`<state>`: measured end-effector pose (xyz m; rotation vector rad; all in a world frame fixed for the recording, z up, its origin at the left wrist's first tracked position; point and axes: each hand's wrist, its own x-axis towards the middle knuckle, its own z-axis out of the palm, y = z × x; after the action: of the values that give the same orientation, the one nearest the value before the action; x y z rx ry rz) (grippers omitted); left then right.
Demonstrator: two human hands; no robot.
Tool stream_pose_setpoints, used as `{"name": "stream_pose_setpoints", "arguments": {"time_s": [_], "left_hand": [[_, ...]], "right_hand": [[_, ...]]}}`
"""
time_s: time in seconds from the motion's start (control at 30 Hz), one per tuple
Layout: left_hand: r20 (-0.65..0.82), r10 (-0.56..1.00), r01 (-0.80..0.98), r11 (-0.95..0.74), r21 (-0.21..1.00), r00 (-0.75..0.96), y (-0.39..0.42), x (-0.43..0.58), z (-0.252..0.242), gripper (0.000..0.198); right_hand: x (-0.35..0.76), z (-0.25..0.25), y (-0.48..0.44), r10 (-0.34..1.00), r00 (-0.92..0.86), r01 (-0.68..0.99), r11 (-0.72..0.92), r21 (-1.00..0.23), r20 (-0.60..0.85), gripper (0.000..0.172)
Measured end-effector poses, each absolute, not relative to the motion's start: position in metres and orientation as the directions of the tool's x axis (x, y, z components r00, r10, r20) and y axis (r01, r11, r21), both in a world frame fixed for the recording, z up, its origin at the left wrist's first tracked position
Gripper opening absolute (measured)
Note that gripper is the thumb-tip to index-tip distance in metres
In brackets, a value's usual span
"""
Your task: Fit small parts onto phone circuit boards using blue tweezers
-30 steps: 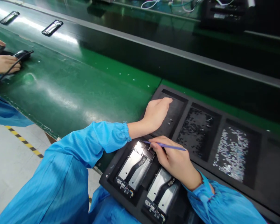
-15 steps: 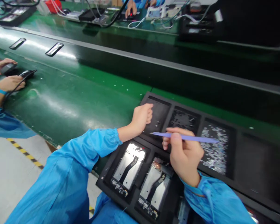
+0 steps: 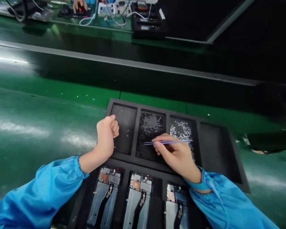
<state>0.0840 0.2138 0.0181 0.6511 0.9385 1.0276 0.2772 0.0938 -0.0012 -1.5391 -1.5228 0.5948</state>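
Nearest, three phone frames [image 3: 138, 203] lie open-side up in the front slots of the tray [image 3: 237, 165], each seated so it cannot shift. Above them, the right hand [image 3: 178, 156] has its grip closed pen-fashion on slim tweezers [image 3: 168, 142], likely for fine control. Their tips hover over the middle compartment [image 3: 150, 127], which holds small dark parts. The left hand [image 3: 106, 136] rests at the tray's left rim, apparently as a brace, its grip curled shut with nothing visible inside. Beyond lies the green surface [image 3: 38, 121].
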Motion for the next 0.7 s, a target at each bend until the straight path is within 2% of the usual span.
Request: {"name": "stream_pose_setpoints", "arguments": {"time_s": [0.37,0.7], "left_hand": [[-0.336,0.921,-0.349,0.385,0.854,0.195,0.2163,0.0872,0.0194,0.044],[-0.352,0.912,-0.314,0.404,0.859,0.209,0.215,0.0862,0.0217,0.044]], "right_hand": [[0.2817,-0.0011,0.0924,0.962,0.048,0.643,0.175,-0.745,0.268,0.006],[0.2836,0.0018,0.092,0.946,0.021,0.637,0.237,-0.733,0.324,0.008]]}}
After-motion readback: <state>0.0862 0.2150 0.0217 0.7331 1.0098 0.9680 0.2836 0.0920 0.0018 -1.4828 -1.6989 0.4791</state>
